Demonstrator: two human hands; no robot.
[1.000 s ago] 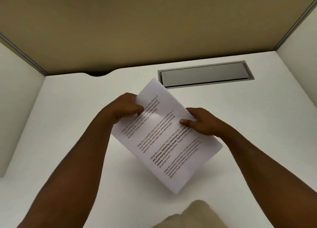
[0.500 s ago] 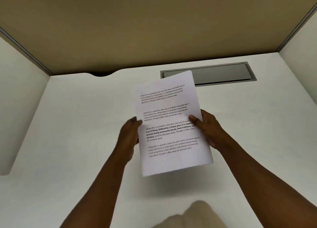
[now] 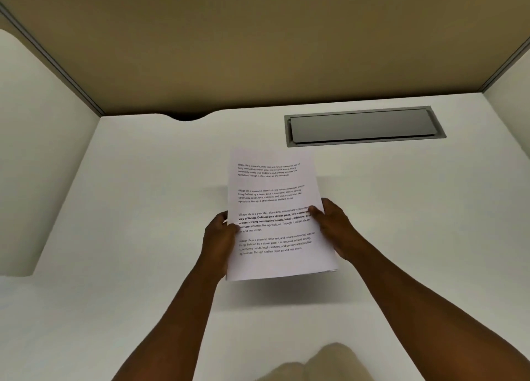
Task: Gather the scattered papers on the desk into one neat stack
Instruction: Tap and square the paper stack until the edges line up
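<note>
both the left hand (image 3: 219,234) and right hand (image 3: 332,223) grip one gathered stack of papers (image 3: 275,203) above the desk (image 3: 143,208) — no loose sheets show, so likely only squaring and setting down remain.

The papers (image 3: 275,208) are thin, matt white sheets with black print. The desk (image 3: 143,208) is smooth, matt white laminate. Near its far edge, the cable hatch (image 3: 362,127) looks brushed grey metal.

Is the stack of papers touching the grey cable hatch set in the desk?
Apart. In the head view the stack of papers ends short of the cable hatch, with a strip of bare desk between them.
</note>
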